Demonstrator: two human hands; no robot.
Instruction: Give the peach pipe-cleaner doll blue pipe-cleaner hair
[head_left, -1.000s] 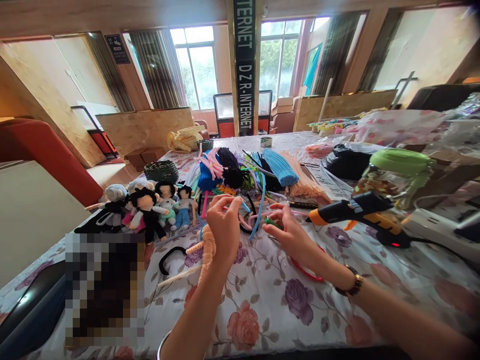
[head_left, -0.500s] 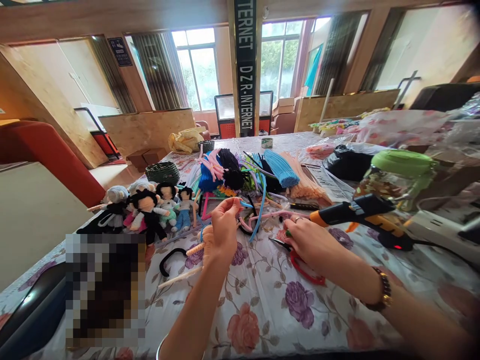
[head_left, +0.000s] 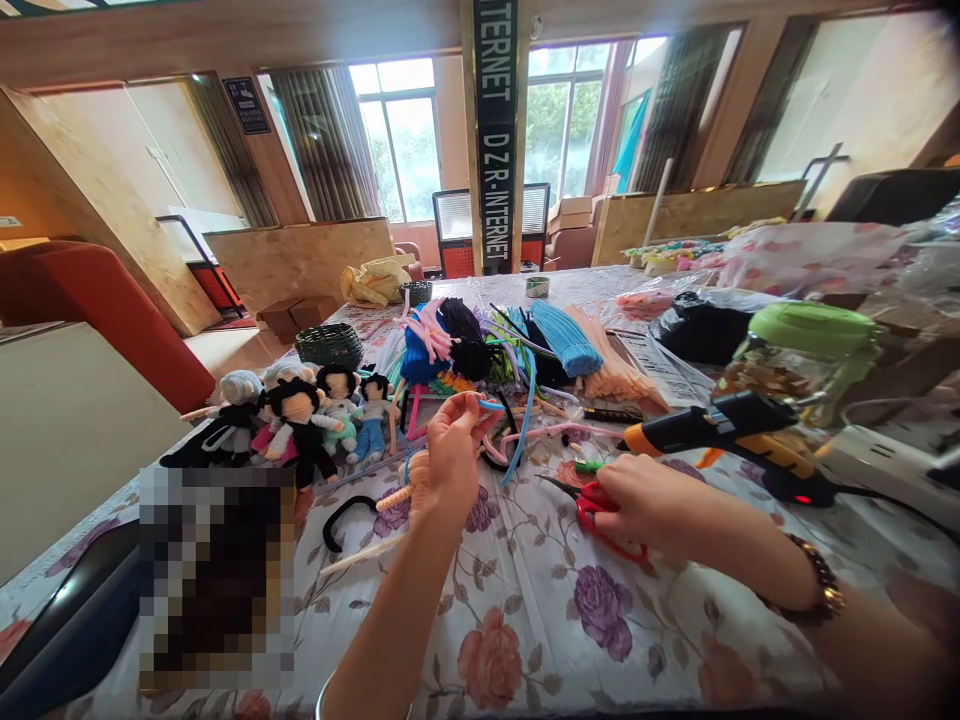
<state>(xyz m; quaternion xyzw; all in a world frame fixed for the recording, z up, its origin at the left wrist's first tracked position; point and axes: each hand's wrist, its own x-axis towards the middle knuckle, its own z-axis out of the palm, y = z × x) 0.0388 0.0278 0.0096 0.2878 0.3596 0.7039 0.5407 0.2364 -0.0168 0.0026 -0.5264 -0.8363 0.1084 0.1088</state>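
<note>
Head camera, over a floral tabletop (head_left: 525,620): I see the left hand (head_left: 450,455) raised, its grip pinching a pipe cleaner (head_left: 487,405) between thumb and fingertips, just in front of the heap of coloured stems (head_left: 487,345). The right hand (head_left: 637,500) lies on the cloth, grip curled around red scissors (head_left: 586,505), near the orange glue gun (head_left: 712,425); finished dolls (head_left: 300,415) sit at left.

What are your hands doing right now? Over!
Left hand pinching pink pipe cleaner. Right hand gripping red scissors on table. Glue gun close beside, not blocking.
</note>
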